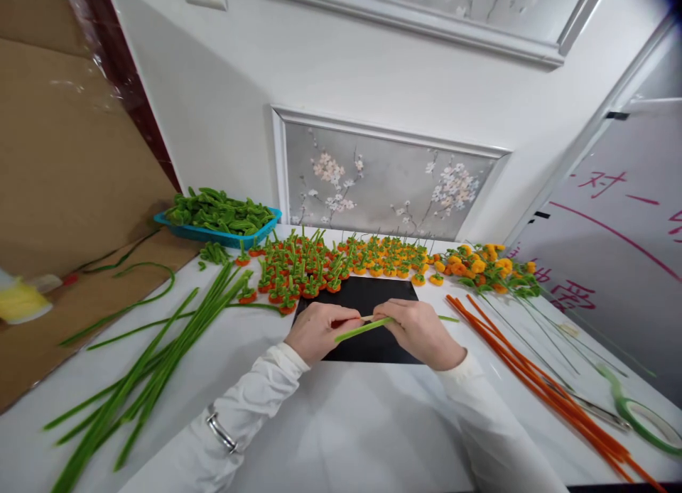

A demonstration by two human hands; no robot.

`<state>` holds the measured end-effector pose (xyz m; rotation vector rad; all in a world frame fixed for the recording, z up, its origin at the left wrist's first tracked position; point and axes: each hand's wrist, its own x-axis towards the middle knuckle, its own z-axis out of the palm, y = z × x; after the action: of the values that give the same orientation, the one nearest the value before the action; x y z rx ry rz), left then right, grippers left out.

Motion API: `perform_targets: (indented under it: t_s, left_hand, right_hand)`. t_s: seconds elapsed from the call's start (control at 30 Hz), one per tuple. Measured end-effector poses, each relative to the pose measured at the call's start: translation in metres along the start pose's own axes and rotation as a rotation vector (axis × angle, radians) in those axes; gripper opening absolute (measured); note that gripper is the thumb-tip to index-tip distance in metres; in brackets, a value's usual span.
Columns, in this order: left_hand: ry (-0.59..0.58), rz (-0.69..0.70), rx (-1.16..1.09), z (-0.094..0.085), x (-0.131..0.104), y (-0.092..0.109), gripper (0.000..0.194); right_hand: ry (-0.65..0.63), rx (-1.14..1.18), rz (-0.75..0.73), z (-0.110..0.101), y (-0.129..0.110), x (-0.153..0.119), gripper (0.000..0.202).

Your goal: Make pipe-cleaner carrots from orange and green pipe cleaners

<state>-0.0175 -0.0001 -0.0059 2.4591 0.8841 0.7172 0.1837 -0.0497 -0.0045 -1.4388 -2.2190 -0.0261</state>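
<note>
Two bare hands, both over the black mat [367, 290], fingertips facing each other, a small gap between them. Your left hand [320, 329] is closed, thumb and index finger pinching one end of a slim pale stick [366, 318]. Your right hand [418, 329] is closed too, pinching the stick's other end along with a green fuzzy stem [362, 330]; you can't tell exactly how stem and stick meet under the fingers. Stick lies roughly crosswise, left to right. Stem's long axis also runs crosswise; its left part slants down toward you, free end pointing left and nearer you, just below your left fingertips. Other end comes out past your right hand, pointing right, nearly level.

Left of you: loose green stems [160, 369] in a bundle, slanting away to the right, and a blue tray [229, 236] heaped with green fuzzy pieces [218, 212]. Beyond the mat: many orange-and-green pieces [303, 266], yellow-and-green ones [388, 255] beside them. Right: orange-yellow flowers [479, 266] with thin stems, orange fuzzy stems [538, 379] slanting toward you, green tape roll [647, 422] at the far right. All on the white table [367, 422].
</note>
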Motion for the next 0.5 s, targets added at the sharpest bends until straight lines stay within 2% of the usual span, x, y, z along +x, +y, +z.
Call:
perform_targets:
  t_s: [0.17,0.33,0.43,0.5]
  left_hand:
    - [0.056,-0.074,-0.033,-0.002,0.002,-0.011,0.030]
    - [0.111,-0.079,0.029,-0.011,0.004,-0.013,0.030]
    - [0.161,-0.102,-0.039,-0.014,0.004,-0.013,0.028]
    - [0.165,-0.122,-0.125,-0.014,0.005,-0.013,0.028]
  right_hand:
    - [0.033,-0.025,0.066,-0.006,0.023,-0.005,0.016]
    - [0.099,-0.008,0.118,-0.011,0.063,-0.012,0.021]
    - [0.153,-0.134,0.309,-0.008,0.088,-0.017,0.027]
    - [0.138,-0.232,0.468,-0.003,0.100,-0.018,0.028]
